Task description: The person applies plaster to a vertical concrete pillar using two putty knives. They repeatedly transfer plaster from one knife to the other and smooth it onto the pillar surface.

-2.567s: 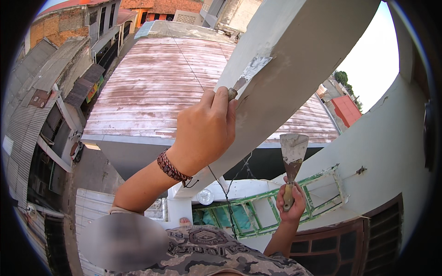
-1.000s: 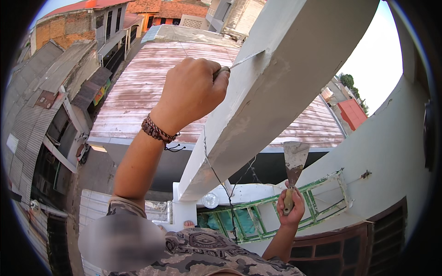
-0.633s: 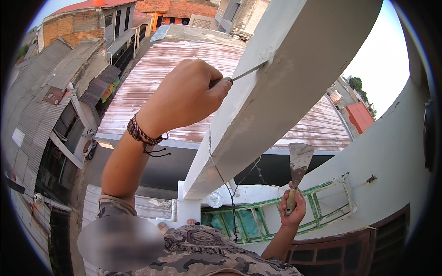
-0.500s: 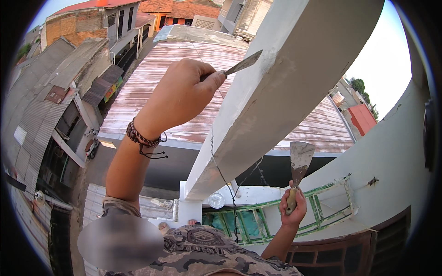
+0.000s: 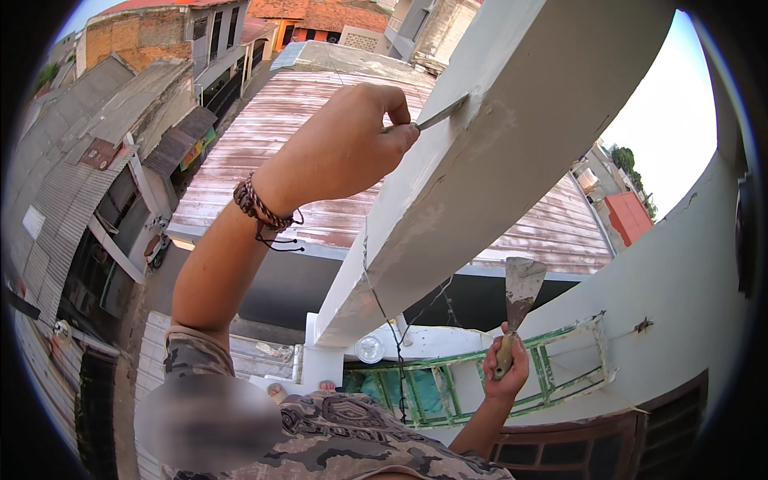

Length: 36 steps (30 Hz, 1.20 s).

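My left hand (image 5: pixel 356 144), wearing a braided bracelet, is closed on the handle of a putty knife (image 5: pixel 442 112). The knife's blade is angled almost edge-on, its tip against the side of a white concrete beam (image 5: pixel 504 160) near a patch of pale filler. Most of that handle is hidden by my fingers. Lower on the right, my right hand (image 5: pixel 506 374) grips the olive-coloured handle of a wider scraper (image 5: pixel 524 284), blade pointing up and smeared with grey material. It is held apart from the beam's surface, beside it in the picture.
Below are a green paint-spotted ladder (image 5: pixel 544 384), hanging black wires (image 5: pixel 388 318), a round clear object (image 5: pixel 370 350) on a white ledge and my feet (image 5: pixel 326 386). A wall (image 5: pixel 672 288) and wooden door (image 5: pixel 592 444) are right; a rusty metal roof (image 5: pixel 264 120) and street lie beyond.
Since 2.6 seconds ago the left knife's blade has turned from face-on to edge-on. In the last half second my left hand moved up and rightward toward the beam. My right hand stays low.
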### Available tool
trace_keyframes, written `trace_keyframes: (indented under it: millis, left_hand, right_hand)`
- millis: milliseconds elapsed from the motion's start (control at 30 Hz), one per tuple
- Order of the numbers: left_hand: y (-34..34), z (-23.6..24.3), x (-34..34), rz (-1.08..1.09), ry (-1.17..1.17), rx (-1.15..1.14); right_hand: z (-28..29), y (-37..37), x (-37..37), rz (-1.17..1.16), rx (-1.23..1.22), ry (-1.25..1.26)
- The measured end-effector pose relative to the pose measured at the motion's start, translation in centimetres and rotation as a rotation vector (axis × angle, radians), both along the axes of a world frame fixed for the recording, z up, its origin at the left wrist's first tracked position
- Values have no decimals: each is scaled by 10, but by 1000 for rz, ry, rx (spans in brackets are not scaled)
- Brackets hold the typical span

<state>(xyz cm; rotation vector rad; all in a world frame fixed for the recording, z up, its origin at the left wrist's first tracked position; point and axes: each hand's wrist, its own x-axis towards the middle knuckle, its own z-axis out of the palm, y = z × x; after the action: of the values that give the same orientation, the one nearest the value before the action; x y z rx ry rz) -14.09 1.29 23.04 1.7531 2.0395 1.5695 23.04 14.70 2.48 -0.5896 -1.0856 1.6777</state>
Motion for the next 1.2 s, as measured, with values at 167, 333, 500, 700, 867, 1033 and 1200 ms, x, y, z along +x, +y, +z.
trace_keyframes:
  millis: [167, 333, 500, 700, 867, 1033, 1200]
  left_hand:
    - [-11, 3, 5, -21, 48, -29]
    - [-22, -5, 8, 41, -64, 50]
    - [-12, -18, 15, 77, 17, 124]
    - [-21, -16, 29, 58, -24, 70]
    - [-28, -18, 32, 58, -176, 62]
    - [-17, -21, 33, 129, -92, 24]
    - [-16, -21, 42, 101, -114, 105]
  right_hand:
    - [0, 2, -2, 5, 3, 10]
    - [3, 5, -7, 17, 28, 22]
    - [4, 5, -8, 21, 16, 30]
    - [1, 7, 0, 25, 28, 45]
    - [-4, 8, 5, 15, 21, 58]
    - [-4, 9, 4, -17, -6, 22]
    - [-4, 9, 6, 2, -6, 34]
